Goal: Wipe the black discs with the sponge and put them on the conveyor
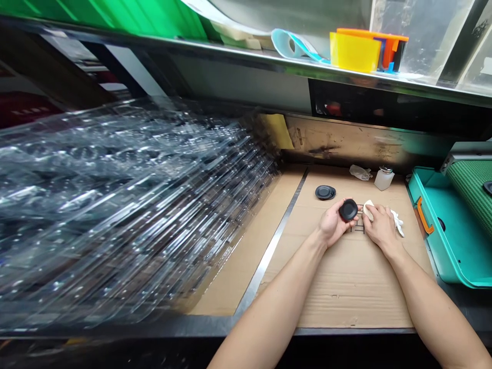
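Observation:
My left hand (pixel 333 225) is closed around a small black rounded disc (pixel 348 209), held just above the cardboard sheet (pixel 346 277). My right hand (pixel 378 225) is closed on a white cloth (pixel 395 220) and presses its wad against the disc's right edge. A short way behind my hands, a low stack of similar black discs (pixel 325 192) lies on the cardboard.
A tall pile of clear plastic trays (pixel 123 205) fills the left. A small white bottle (pixel 383 179) and crumpled plastic (pixel 360 172) sit at the back. A teal bin (pixel 449 230) stands on the right beside a green conveyor (pixel 474 189). A yellow tub (pixel 354 51) rests on the shelf.

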`<state>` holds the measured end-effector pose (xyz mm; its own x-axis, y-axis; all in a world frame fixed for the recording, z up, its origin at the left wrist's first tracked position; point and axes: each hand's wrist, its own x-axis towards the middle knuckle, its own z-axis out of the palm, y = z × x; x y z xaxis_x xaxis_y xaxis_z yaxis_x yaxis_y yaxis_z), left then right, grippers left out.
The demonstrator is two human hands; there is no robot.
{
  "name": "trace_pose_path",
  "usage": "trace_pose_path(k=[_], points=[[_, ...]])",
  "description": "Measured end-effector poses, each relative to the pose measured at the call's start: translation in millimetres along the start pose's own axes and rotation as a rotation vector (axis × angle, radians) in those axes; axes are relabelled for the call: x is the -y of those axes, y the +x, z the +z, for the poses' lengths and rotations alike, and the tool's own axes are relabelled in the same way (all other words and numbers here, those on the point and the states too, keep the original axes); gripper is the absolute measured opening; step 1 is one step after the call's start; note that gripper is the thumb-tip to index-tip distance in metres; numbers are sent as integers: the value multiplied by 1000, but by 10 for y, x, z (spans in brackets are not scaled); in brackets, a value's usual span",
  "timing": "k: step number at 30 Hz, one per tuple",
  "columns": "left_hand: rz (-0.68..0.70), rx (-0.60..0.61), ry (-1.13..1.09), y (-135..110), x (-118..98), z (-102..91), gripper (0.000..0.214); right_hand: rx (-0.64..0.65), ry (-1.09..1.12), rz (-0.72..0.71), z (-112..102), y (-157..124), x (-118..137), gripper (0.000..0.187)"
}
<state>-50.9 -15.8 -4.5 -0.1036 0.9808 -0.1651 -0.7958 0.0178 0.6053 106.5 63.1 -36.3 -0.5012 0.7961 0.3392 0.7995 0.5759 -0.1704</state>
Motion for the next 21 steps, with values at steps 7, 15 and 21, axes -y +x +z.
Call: trace_pose_path(k=[7,15,21], points=[[174,-56,148,50,17,-42,42,-5,10,-11,-11,-4,-22,36],[721,-288,808,-100,48,55,87,-41,32,-44,71,5,-87,37],[769,-253,963,-112,70,3,85,-73,58,-45,111,14,-110,38]])
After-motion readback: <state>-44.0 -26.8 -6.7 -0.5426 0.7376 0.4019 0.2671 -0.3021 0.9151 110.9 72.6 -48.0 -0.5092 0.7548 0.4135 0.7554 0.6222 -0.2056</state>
